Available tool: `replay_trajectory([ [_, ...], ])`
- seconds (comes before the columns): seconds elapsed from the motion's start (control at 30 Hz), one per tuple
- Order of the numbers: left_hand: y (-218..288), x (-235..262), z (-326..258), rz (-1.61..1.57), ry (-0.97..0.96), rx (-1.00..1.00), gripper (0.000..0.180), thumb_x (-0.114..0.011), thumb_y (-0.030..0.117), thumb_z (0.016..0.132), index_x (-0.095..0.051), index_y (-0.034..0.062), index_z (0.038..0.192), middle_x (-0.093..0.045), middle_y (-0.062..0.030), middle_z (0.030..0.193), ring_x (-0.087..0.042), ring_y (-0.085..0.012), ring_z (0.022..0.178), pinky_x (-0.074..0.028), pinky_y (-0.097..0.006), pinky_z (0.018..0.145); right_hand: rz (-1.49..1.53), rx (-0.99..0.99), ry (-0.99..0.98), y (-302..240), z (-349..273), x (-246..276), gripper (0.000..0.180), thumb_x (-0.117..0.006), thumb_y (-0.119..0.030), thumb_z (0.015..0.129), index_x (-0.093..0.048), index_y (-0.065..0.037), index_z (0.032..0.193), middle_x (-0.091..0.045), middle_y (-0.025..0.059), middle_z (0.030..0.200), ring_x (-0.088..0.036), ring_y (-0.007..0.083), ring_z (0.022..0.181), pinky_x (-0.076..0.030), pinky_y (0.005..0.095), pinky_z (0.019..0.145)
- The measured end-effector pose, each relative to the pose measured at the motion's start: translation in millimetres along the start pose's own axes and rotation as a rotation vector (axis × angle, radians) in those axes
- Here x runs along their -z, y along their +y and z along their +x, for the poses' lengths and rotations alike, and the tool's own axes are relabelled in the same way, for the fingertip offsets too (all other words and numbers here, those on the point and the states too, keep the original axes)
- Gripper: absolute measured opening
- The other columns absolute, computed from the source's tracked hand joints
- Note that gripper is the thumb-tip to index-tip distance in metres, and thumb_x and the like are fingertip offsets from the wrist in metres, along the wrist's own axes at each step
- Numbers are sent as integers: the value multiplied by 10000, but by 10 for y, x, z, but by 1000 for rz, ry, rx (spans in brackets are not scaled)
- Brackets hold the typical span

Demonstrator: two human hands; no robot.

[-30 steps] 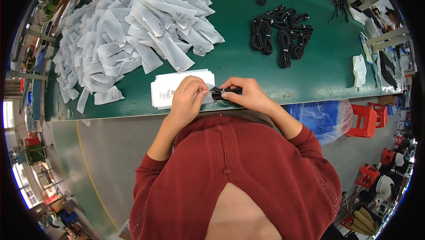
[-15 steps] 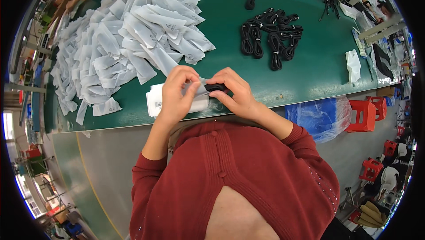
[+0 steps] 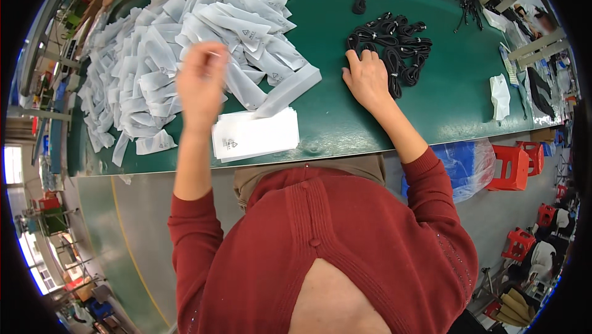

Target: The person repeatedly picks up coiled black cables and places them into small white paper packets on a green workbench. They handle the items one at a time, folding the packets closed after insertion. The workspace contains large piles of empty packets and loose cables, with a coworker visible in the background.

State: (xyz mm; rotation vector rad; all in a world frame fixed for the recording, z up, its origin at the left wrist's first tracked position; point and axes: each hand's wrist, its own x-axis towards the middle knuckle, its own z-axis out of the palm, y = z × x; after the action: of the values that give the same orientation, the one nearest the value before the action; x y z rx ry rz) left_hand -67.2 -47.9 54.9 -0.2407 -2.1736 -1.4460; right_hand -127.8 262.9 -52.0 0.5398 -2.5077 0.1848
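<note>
My left hand (image 3: 202,84) is raised over the near side of a large pile of whitish translucent bags (image 3: 145,57); motion smears its fingers. My right hand (image 3: 369,81) reaches over the left part of a cluster of coiled black cables (image 3: 407,44). Its fingers are a little apart, with the tips against the coils and partly hidden. In front of me lies a stack of flat white printed bags (image 3: 256,137). One long translucent bag (image 3: 290,90) rests slantwise between that stack and the pile; its contents cannot be made out.
One coiled cable (image 3: 359,1) lies apart at the back of the green table (image 3: 327,32). A white crumpled packet (image 3: 499,98) sits at the right, near loose black cords (image 3: 467,4). Beyond the front edge stand a plastic-covered blue bin (image 3: 462,167) and red stools (image 3: 510,166).
My hands have parted from the bag and black cable they held together. The left moved up and left, the right to the coil cluster. A bag now lies beyond the stack.
</note>
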Motion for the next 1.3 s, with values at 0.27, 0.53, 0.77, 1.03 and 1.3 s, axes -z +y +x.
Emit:
replay_trajectory([
  [0.27,-441,-956,-494,600,-529,-348,535,-777,85,740,-548,7,1218,-568,-203,1177,-576,-375,1009,-477,-423,868,92,-120,52,8,26,-10,220,-614,-74,771,-593,11,973,-609,181,771,-633,353,708,-521,446,635],
  [0.53,-318,-570,111,275,-50,-263,238,-578,-6,896,-605,16,1132,-618,-176,942,-637,-358,862,-523,-421,766,120,-95,68,-49,-71,45,297,-617,-87,813,-615,18,1091,-616,152,822,-633,319,741,-500,428,680],
  [0.77,-414,-30,248,705,146,-318,608,-753,177,801,-550,141,1373,-387,-154,1444,-341,-435,1333,-311,-554,1081,98,-70,39,-97,-119,77,395,-656,-123,827,-598,16,1192,-563,144,916,-568,312,860,-461,423,729],
  [1.03,-755,-448,-21,924,-314,-359,491,-811,247,669,-705,240,1148,-267,-41,1600,-147,-381,1490,-152,-842,973,143,-81,-17,-152,-96,46,462,-689,-105,820,-564,18,1248,-529,167,995,-526,336,919,-462,430,792],
  [1.3,-1217,-258,424,996,-234,-303,412,-733,155,665,-715,250,1065,-316,0,1575,-146,-336,1494,-282,-721,933,159,-53,37,-83,-109,-17,482,-699,-105,793,-571,3,1244,-526,150,994,-526,324,913,-449,424,768],
])
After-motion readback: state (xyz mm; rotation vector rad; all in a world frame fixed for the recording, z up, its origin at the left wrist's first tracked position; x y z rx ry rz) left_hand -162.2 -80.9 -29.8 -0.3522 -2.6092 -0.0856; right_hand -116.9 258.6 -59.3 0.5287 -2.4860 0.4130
